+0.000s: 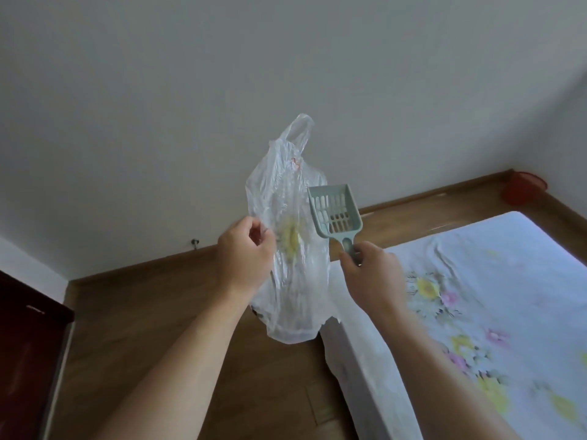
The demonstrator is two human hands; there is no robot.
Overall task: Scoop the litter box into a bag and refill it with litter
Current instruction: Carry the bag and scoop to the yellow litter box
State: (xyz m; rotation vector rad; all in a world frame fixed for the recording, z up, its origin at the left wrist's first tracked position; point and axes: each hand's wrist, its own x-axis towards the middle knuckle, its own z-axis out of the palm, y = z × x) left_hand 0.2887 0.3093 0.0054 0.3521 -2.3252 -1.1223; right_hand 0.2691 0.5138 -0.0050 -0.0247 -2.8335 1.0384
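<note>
The clear plastic bag [286,198] hung in the air, its side pinched by the curled fingers [265,241] of the left hand [244,252]. Just right of it the pale green scoop [333,211] stood upright, its handle clamped in the right hand [371,274]. Below lay a wooden floor [158,312] and a floral-sheeted bed [492,281].

A clear, whitish bag [286,192] at centre carries a yellow blotch and a small red mark near its top. At its 3 o'clock is a pale mint-green scoop [333,204] with a slotted grid. At 4 o'clock, a white sheet [476,281] is printed with yellow and pink flowers on dark stems. The floor [143,312] is brown wood-grain and the wall [222,74] plain grey-white. A red-orange bucket [522,188] shows at 2 o'clock, a dark maroon cabinet [25,344] at 8 o'clock.
</note>
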